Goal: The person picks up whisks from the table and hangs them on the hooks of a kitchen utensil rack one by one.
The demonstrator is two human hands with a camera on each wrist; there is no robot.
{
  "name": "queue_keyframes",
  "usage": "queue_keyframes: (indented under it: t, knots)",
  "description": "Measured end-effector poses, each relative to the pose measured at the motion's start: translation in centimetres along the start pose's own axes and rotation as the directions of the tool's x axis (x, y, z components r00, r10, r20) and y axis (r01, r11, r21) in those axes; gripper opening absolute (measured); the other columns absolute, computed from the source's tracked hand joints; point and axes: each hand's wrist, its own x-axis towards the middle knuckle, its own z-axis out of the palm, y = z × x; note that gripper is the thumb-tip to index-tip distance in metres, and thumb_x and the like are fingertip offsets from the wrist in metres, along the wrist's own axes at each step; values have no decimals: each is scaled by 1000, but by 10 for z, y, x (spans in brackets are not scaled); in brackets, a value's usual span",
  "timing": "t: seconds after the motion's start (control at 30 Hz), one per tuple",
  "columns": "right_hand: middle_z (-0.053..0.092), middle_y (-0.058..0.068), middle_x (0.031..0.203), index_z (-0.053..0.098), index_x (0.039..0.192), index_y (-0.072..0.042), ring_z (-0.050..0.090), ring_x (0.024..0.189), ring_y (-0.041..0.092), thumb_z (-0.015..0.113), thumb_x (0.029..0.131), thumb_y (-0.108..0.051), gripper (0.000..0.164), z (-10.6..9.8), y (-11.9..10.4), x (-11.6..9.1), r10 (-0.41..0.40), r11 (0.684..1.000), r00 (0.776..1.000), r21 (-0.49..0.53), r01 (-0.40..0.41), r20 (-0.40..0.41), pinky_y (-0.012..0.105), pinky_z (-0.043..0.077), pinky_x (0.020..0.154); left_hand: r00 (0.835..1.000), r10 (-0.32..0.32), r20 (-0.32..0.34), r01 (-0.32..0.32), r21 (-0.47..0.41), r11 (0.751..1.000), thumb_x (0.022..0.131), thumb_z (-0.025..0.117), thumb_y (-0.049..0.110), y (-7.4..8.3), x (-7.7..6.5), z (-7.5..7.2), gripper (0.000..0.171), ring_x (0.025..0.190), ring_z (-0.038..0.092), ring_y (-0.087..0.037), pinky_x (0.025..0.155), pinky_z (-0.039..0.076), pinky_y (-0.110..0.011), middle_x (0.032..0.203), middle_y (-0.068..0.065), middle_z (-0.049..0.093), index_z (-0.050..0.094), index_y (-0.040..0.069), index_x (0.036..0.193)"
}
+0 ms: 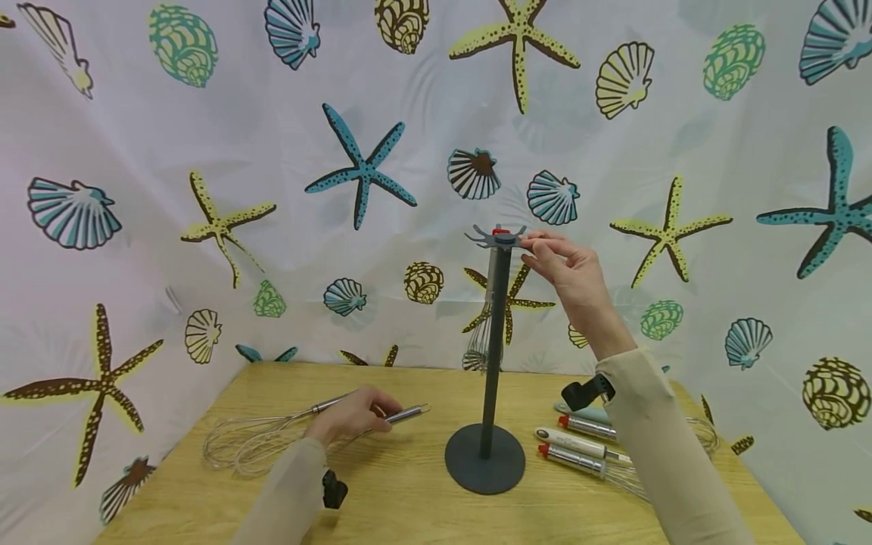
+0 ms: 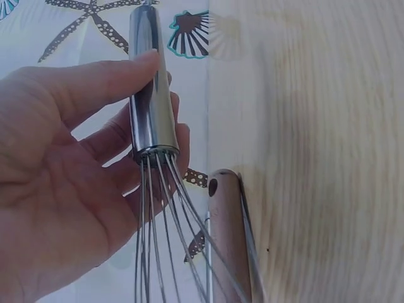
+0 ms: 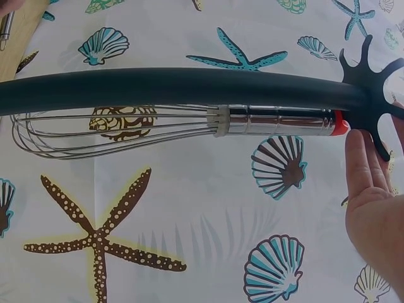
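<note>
My left hand [image 1: 357,415] pinches the shiny metal handle of a whisk [image 2: 151,104] between thumb and fingers, low over the table's left half. Its wires run back toward the left. A dark utensil stand [image 1: 497,341] with a round base rises mid-table, topped by a ring of curved hooks [image 3: 368,95]. At that top, my right hand [image 1: 572,276] pinches a hook on the right side with its fingertips; the thumb is mostly hidden in the right wrist view. A red-tipped metal whisk [image 3: 278,120] hangs from the stand, wires down, behind the post.
Another wire whisk [image 1: 235,446] lies on the left of the wooden table [image 1: 402,507]. A brown handle with a hole [image 2: 227,233] shows beside the held whisk. Right of the stand lie red-tipped whisks [image 1: 572,459] and a cream-handled utensil [image 1: 568,441]. A patterned curtain [image 1: 422,98] hangs behind.
</note>
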Motion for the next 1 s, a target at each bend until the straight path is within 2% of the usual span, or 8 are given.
queue_keyframes:
  t: [0.37, 0.57, 0.73, 0.83, 1.0]
  knots:
    - [52, 2, 124, 77, 98, -21, 47, 126, 18, 60, 98, -18, 17, 0, 1, -1, -6, 1000, 1000, 6, 6, 4, 31, 46, 104, 997, 29, -73, -31, -17, 999, 94, 62, 2, 12, 2, 0, 30, 94, 61, -20, 76, 50, -33, 109, -11, 67, 67, 6, 123]
    - [53, 3, 123, 77, 101, -15, 49, 125, 19, 60, 98, -16, 18, 0, 2, 0, -14, 1000, 1000, 23, 14, 2, 30, 48, 102, 989, 50, -140, -52, -15, 999, 95, 60, 3, 16, 5, 1, 32, 99, 62, -21, 79, 51, -31, 113, -10, 67, 65, 5, 127]
    - [53, 3, 123, 77, 100, -16, 50, 123, 19, 60, 98, -17, 18, 0, 2, 0, -13, 999, 1000, 30, 13, 3, 29, 48, 102, 970, 43, -240, -55, -42, 998, 95, 61, 3, 19, 8, 2, 33, 104, 62, -24, 78, 50, -32, 117, -11, 67, 66, 6, 127]
    - [52, 3, 123, 77, 100, -17, 50, 123, 18, 60, 98, -17, 18, 0, 1, 0, -10, 999, 1000, 34, 10, 4, 29, 48, 102, 955, 50, -294, -69, -53, 996, 95, 62, 5, 20, 10, 2, 33, 109, 60, -26, 82, 51, -35, 119, -9, 66, 67, 9, 127]
    - [52, 3, 123, 77, 100, -17, 49, 124, 18, 59, 98, -17, 18, 0, 1, 0, -3, 999, 1000, 44, 3, 6, 29, 48, 102, 935, 80, -345, -109, -66, 992, 96, 61, 7, 22, 12, 2, 35, 115, 58, -29, 90, 50, -42, 121, -10, 65, 63, 10, 132]
